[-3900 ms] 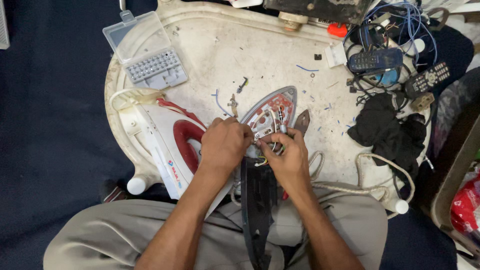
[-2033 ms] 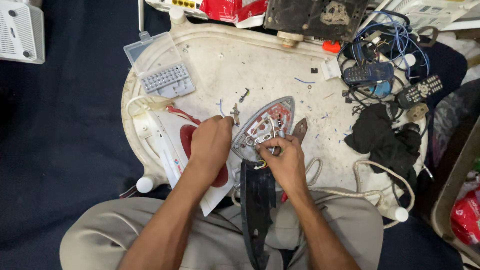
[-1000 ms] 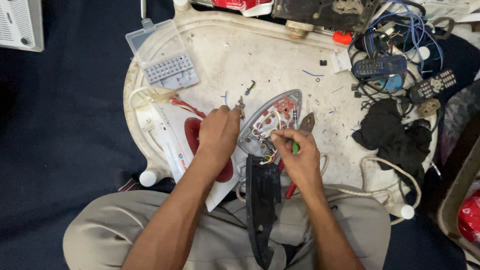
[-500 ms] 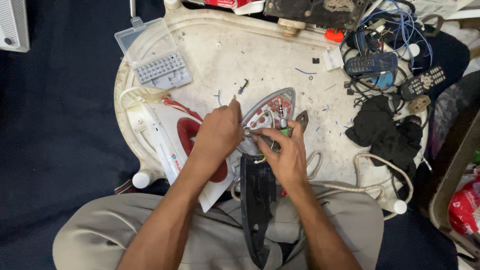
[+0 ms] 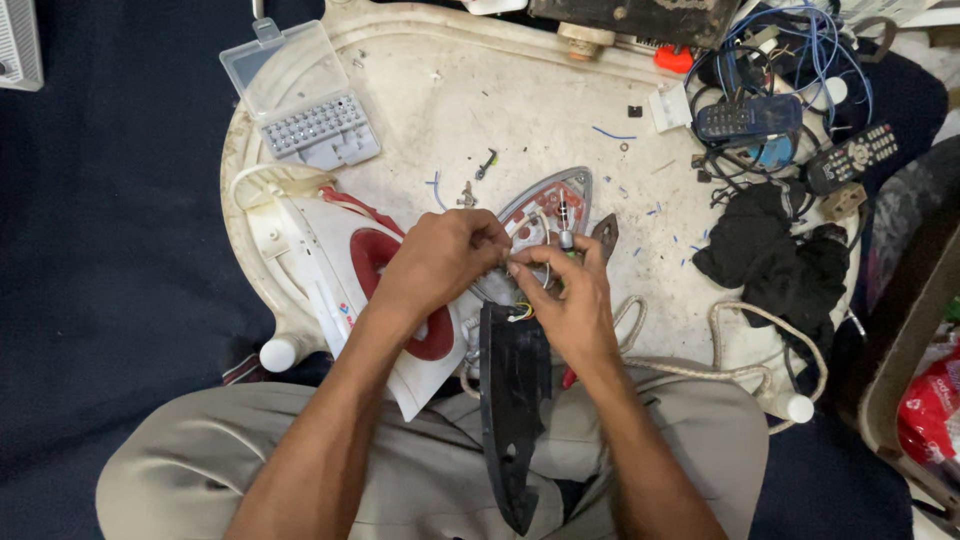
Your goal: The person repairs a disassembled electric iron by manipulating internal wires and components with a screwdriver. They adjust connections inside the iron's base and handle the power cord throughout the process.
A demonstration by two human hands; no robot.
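We find the opened iron soleplate (image 5: pixel 545 212) on the white tray table (image 5: pixel 450 110), just ahead of the person's lap. The left hand (image 5: pixel 440 262) pinches its wiring at the rear edge; the right hand (image 5: pixel 570 300) grips a screwdriver upright over it. The clear plastic bit case (image 5: pixel 300 95) stands open, its bits seated in rows. The white-and-red iron housing (image 5: pixel 355 285) lies beside.

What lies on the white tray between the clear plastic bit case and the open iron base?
In the head view, between the bit case and the iron base the tray bears only small bits: a dark screw-like part and a blue wire scrap.
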